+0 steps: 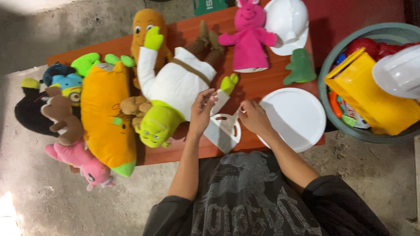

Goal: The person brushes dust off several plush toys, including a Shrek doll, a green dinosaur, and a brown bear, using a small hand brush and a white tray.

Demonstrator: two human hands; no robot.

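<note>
Two hands, white protractor (green box behind)

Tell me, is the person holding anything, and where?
Both the left hand and right hand pinch a flat white plastic piece by its upper corners.

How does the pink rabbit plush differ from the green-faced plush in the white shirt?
The pink rabbit plush is small and all pink; the green-faced plush in the white shirt is larger, with green head and hands and a brown belt. The rabbit lies apart from both hands; the left hand is touching the green-faced one. Both lie flat on the orange table.
</note>
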